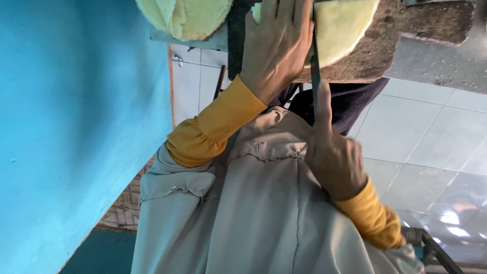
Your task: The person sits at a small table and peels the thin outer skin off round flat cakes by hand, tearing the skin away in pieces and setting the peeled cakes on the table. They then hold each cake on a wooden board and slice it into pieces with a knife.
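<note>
The wooden board (pixel 406 35) looks rough, dark and worn, speckled with crumbs. On it lies a pale yellow flat round (pixel 340 25), matt and soft like dough; a second round (pixel 187 18) has a slightly fuzzy, floury face. The knife blade (pixel 315 66) is thin dull grey metal. The sleeves (pixel 213 129) are matt mustard cloth, gathered at the cuffs, over a smooth beige fabric garment (pixel 264 213). The floor tiles (pixel 431 137) are glossy white, throwing back light. The wall (pixel 76 127) is smooth, matt turquoise paint.

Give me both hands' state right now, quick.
Left hand: open, pressed flat on the pale dough round.
Right hand: closed on the knife.
</note>
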Motion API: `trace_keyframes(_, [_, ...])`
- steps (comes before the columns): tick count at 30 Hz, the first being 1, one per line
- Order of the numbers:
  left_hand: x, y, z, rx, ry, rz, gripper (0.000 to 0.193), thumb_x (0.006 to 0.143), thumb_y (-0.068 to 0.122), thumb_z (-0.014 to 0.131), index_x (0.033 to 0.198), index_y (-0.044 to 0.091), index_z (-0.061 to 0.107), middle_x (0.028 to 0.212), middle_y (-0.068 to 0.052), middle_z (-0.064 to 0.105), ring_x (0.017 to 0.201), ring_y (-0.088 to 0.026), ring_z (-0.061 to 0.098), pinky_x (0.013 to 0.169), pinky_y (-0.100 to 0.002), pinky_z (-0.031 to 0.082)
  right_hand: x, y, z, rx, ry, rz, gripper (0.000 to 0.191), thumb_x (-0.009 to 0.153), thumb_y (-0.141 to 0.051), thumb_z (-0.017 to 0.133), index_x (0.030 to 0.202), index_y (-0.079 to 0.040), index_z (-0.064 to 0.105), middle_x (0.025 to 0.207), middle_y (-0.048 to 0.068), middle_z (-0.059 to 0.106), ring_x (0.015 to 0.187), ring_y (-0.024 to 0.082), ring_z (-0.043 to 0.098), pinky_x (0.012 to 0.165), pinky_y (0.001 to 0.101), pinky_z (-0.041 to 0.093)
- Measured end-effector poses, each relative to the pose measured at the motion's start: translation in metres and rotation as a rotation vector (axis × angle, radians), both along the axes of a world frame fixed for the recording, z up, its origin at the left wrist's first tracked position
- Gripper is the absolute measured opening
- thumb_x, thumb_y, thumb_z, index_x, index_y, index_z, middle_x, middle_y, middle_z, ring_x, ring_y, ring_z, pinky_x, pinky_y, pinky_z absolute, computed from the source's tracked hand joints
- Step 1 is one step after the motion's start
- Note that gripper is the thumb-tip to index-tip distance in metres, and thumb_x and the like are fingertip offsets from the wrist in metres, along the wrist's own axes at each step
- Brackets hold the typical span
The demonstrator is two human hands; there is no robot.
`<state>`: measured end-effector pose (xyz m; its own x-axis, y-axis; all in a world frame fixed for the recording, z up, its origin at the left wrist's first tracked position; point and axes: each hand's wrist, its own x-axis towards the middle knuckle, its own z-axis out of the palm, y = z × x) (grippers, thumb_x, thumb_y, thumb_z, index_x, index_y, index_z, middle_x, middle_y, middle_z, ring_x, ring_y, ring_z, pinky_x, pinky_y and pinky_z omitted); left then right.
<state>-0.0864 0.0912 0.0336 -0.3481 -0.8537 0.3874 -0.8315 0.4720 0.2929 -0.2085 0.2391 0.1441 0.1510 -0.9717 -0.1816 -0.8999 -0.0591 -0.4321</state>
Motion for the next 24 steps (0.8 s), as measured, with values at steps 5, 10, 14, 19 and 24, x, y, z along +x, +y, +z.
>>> trace_keyframes(5, [0.002, 0.007, 0.001, -0.019, -0.018, 0.007, 0.045, 0.101, 0.029, 0.066, 0.135, 0.003, 0.052, 0.121, -0.012, 0.059, 0.112, -0.027, 0.057, 0.079, -0.053, 0.055, 0.0, -0.009, -0.025, -0.028, 0.022, -0.01, 0.086, 0.097, -0.02, 0.071, 0.16, 0.008, 0.02, 0.063, 0.008, 0.059, 0.043, 0.016, 0.05, 0.041, 0.0359, 0.04])
trace_keyframes(10, [0.001, 0.003, 0.004, 0.004, 0.006, -0.002, 0.041, 0.106, 0.028, 0.066, 0.136, 0.004, 0.052, 0.123, -0.011, 0.059, 0.114, -0.027, 0.057, 0.082, -0.052, 0.055, -0.004, -0.041, -0.04, -0.095, 0.086, 0.002, 0.079, 0.094, 0.003, 0.056, 0.164, 0.005, 0.021, 0.06, 0.005, 0.055, 0.045, 0.016, 0.049, 0.047, 0.0359, 0.041])
trace_keyframes(14, [0.003, -0.002, 0.004, -0.049, -0.01, 0.008, 0.047, 0.104, 0.028, 0.067, 0.14, 0.002, 0.051, 0.124, -0.012, 0.058, 0.113, -0.027, 0.057, 0.078, -0.051, 0.054, -0.002, -0.02, -0.022, -0.094, 0.075, 0.048, 0.075, 0.096, 0.005, 0.055, 0.163, 0.008, 0.021, 0.057, 0.005, 0.054, 0.043, 0.014, 0.047, 0.042, 0.0358, 0.037])
trace_keyframes(19, [0.0, 0.003, -0.001, 0.075, -0.026, -0.001, 0.052, 0.102, 0.032, 0.07, 0.14, 0.002, 0.05, 0.123, -0.012, 0.06, 0.113, -0.026, 0.058, 0.078, -0.052, 0.053, -0.002, 0.009, -0.014, -0.065, 0.098, 0.01, 0.079, 0.091, -0.002, 0.057, 0.162, 0.007, 0.023, 0.07, 0.009, 0.063, 0.042, 0.015, 0.046, 0.043, 0.0352, 0.039])
trace_keyframes(24, [0.001, 0.001, -0.004, 0.013, 0.001, 0.008, 0.052, 0.102, 0.031, 0.069, 0.14, 0.003, 0.049, 0.126, -0.014, 0.059, 0.113, -0.028, 0.058, 0.079, -0.052, 0.053, -0.008, -0.026, -0.034, -0.057, -0.027, 0.022, 0.1, 0.093, -0.041, 0.076, 0.16, 0.009, 0.021, 0.059, 0.007, 0.054, 0.045, 0.018, 0.048, 0.045, 0.0366, 0.042])
